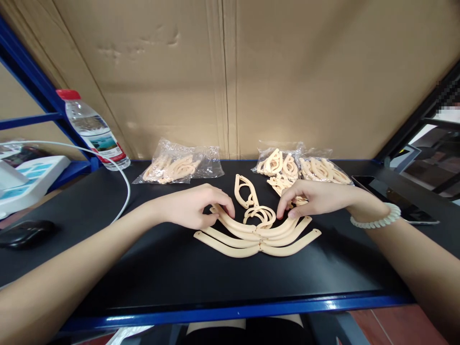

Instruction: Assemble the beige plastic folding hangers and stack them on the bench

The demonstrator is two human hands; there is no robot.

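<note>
Beige plastic folding hangers lie spread in a nested stack on the black table, the front hanger nearest me. My left hand pinches the left arm of the rearmost spread hanger between thumb and fingers. At that hanger's other end is my right hand, fingers curled down and thumb against the right arm. Just behind, a folded hanger and a hook piece rest on the table. Part of a small pile of beige pieces is hidden by my right hand.
Clear bags of hangers stand at the back left and back right. A water bottle, a white cable and a black mouse are on the left. A phone lies right; cardboard rises behind.
</note>
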